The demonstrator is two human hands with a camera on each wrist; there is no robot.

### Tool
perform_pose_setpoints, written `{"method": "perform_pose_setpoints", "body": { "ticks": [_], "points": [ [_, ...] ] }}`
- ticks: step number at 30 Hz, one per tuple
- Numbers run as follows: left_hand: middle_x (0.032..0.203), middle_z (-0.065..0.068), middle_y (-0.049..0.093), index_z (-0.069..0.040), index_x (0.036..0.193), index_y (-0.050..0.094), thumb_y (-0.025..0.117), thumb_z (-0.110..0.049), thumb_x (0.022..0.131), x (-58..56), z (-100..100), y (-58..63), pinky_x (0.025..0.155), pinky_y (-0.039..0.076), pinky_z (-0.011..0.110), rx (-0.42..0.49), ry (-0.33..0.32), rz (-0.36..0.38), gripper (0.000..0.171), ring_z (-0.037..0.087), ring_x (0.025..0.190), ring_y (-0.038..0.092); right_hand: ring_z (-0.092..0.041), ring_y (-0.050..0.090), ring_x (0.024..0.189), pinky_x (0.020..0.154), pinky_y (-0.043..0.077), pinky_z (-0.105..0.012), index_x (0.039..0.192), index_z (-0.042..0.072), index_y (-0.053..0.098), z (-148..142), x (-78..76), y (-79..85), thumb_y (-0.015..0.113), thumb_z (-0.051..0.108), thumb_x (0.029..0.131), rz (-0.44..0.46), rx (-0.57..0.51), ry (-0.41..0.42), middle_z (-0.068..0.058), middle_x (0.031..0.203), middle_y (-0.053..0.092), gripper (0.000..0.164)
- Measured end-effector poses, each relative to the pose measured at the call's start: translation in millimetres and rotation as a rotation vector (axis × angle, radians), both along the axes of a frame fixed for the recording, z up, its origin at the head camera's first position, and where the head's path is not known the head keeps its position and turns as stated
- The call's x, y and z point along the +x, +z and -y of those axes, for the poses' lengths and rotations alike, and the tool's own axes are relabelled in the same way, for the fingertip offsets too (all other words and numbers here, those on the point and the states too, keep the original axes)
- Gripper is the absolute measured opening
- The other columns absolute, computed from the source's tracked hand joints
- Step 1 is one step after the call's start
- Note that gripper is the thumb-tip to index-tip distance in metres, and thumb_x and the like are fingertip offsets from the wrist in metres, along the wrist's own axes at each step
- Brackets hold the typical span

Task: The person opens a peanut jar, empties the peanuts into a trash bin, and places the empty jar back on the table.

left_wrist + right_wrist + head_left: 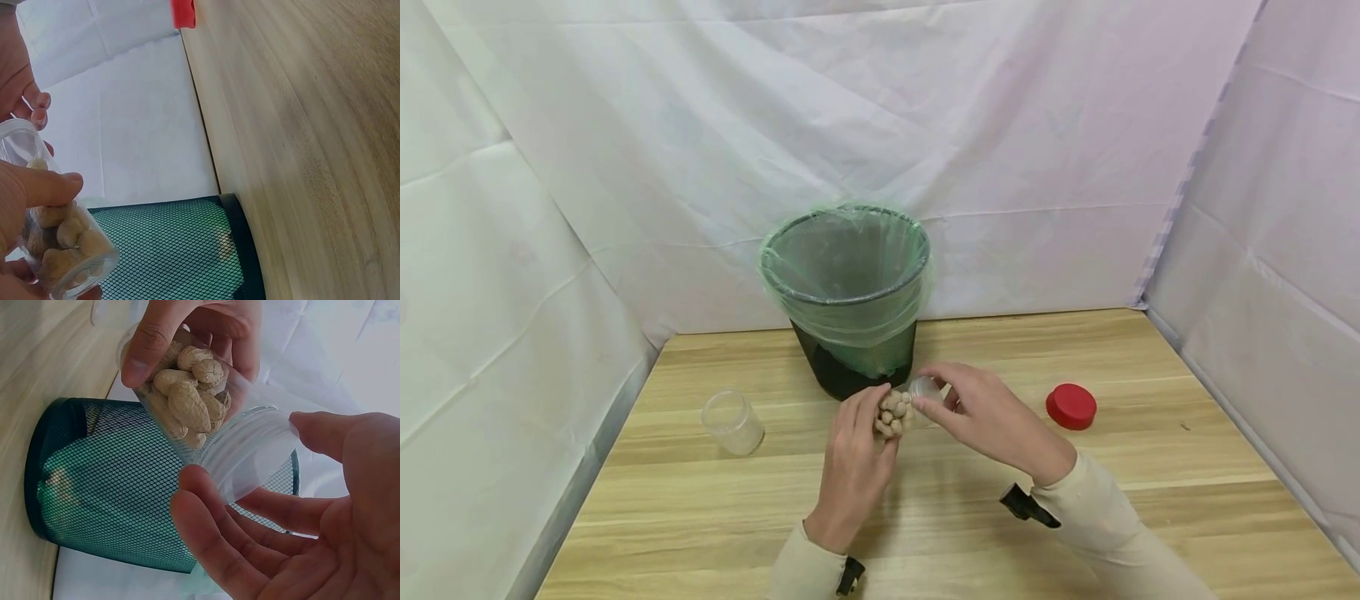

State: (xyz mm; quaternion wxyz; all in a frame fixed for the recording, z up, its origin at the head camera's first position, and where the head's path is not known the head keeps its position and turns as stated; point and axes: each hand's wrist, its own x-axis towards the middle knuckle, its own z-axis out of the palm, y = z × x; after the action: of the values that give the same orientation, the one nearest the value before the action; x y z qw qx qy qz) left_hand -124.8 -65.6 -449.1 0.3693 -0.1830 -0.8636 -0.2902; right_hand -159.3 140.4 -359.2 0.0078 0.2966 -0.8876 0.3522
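A clear plastic jar (219, 381) holds several peanuts in their shells (187, 403) and lies tilted on its side, its threaded mouth toward my right hand. My left hand (855, 450) grips the jar's body, with the thumb pressed along its side in the left wrist view. At the mouth, my right hand (992, 417) has its thumb on one side of the rim and its fingertips on the other. A red lid (1071, 406) lies on the table to the right of my right hand.
Just beyond my hands stands a black mesh bin (820, 354) lined with a green plastic bag (880, 321). On the left, a second clear jar (733, 423) sits without a lid on the wooden table (677, 508). White cloth (700, 167) hangs around the back and sides.
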Motion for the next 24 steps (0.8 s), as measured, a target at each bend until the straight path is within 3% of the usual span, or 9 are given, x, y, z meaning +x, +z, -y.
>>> {"method": "perform_pose_setpoints", "body": {
  "ticks": [6,12,19,24],
  "points": [
    [0.129,0.014,0.068,-0.003,0.137,0.063,0.093,0.005,0.080,0.9,0.2,-0.4,0.103,0.059,0.042,0.005,-0.024,0.033,0.065,0.029,0.119,0.067,-0.002,0.066,0.079,0.071,0.059,-0.024,0.130,0.008,0.070,-0.9,-0.6,-1.9,0.075,0.035,0.104,-0.030,0.003,-0.002,0.001,0.106,0.075,0.038],
    [0.133,0.014,0.067,-0.003,0.140,0.061,0.092,0.004,0.081,2.4,1.5,0.5,0.106,0.059,0.042,0.013,-0.047,0.075,0.067,0.029,0.123,0.066,-0.005,0.064,0.083,0.073,0.061,-0.027,0.135,0.009,0.069,-1.9,1.1,-2.0,0.078,0.032,0.101,-0.058,0.011,0.019,0.003,0.108,0.072,0.042],
    [0.139,0.016,0.065,-0.002,0.145,0.058,0.091,0.004,0.083,4.3,3.6,1.4,0.108,0.059,0.044,0.041,-0.079,0.161,0.070,0.030,0.129,0.065,-0.022,0.068,0.122,0.101,0.063,-0.042,0.140,0.010,0.066,-4.7,3.6,1.6,0.087,0.017,0.093,-0.235,0.063,0.152,-0.006,0.137,0.067,0.051],
    [0.139,0.016,0.065,-0.003,0.145,0.058,0.092,0.004,0.081,3.3,4.4,1.3,0.108,0.059,0.044,0.031,-0.067,0.138,0.072,0.031,0.128,0.065,-0.029,0.061,0.140,0.113,0.055,-0.050,0.146,0.012,0.064,-5.5,3.1,2.4,0.086,0.019,0.094,-0.233,0.077,0.157,-0.009,0.150,0.062,0.058]
  ]
}}
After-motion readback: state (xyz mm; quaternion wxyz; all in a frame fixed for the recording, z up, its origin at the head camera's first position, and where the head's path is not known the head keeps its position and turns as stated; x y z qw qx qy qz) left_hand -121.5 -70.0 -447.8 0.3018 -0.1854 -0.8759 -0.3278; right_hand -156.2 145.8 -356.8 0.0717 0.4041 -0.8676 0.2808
